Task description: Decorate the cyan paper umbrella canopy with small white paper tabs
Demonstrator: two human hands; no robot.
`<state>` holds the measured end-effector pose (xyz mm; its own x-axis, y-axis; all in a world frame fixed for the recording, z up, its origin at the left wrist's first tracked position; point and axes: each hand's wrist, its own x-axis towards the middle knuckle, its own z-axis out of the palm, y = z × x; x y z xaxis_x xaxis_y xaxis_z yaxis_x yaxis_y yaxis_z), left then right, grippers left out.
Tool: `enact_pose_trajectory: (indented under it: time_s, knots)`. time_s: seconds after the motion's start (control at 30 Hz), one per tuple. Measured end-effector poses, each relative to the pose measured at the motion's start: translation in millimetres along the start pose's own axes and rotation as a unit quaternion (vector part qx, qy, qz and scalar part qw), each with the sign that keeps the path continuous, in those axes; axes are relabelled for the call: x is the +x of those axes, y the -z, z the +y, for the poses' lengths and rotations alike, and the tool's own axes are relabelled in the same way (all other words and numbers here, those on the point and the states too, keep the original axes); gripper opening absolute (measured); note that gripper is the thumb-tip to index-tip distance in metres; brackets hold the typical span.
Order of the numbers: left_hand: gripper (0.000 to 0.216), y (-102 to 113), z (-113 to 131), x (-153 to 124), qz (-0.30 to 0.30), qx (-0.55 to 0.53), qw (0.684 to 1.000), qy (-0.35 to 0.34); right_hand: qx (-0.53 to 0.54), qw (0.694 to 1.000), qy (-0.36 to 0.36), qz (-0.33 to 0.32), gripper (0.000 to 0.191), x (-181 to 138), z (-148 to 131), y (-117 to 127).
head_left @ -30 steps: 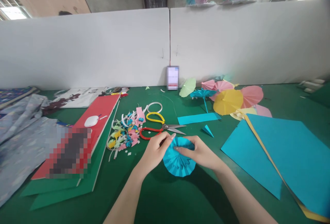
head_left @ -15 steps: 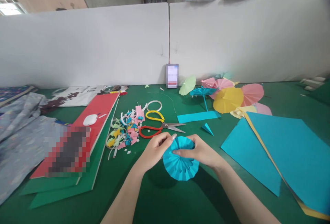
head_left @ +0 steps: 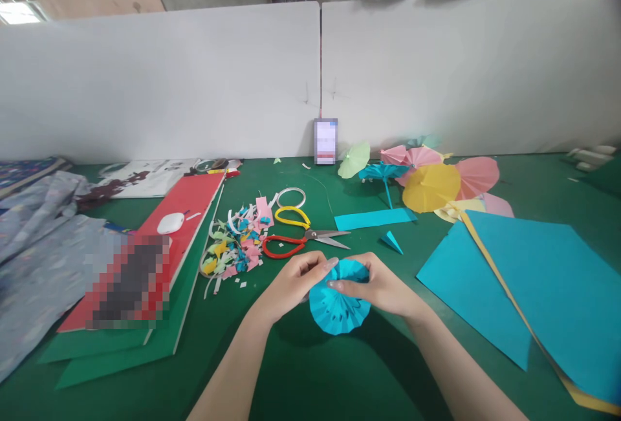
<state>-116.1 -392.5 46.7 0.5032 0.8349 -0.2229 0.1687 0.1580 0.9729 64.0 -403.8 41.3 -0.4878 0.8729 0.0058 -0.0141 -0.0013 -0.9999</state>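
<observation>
Both hands hold a round, pleated blue paper umbrella top point(head_left: 340, 314) above the green table. My left hand point(head_left: 305, 282) pinches its upper left edge, thumb on top. From the other side, my right hand point(head_left: 376, 285) grips it with the thumb laid across the folds near the centre. The fingers beneath the paper are hidden. Just beyond my hands lie scissors point(head_left: 310, 235) with one yellow and one red handle, blades parted. A blue paper strip point(head_left: 376, 218) and a small folded blue paper cone point(head_left: 391, 242) rest to their right.
Paper scraps point(head_left: 237, 240) are heaped left of the scissors, near a roll of wire or tape point(head_left: 291, 198). Finished paper umbrellas point(head_left: 431, 188) cluster at the back right. Blue sheets point(head_left: 548, 279) lie right; a red board point(head_left: 189, 198) lies left. A phone point(head_left: 325, 141) leans on the white partition.
The pleated blue paper is now cupped more deeply and looks slightly smaller across. Both hands keep their grip on it, almost in place.
</observation>
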Motion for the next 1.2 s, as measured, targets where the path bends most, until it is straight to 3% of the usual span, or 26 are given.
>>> enact_pose_trajectory:
  time_s: [0.7, 1.2]
  knots:
    - [0.032, 2.0, 1.6, -0.5, -0.022, 0.023, 0.999, 0.005, -0.021, 0.999, -0.015, -0.045, 0.028, -1.3, 0.4, 2.9]
    - [0.029, -1.0, 1.2, 1.5, -0.005, 0.033, 0.999, -0.017, 0.004, 1.000, 0.007, -0.013, 0.034, -0.1, 7.6, -1.4]
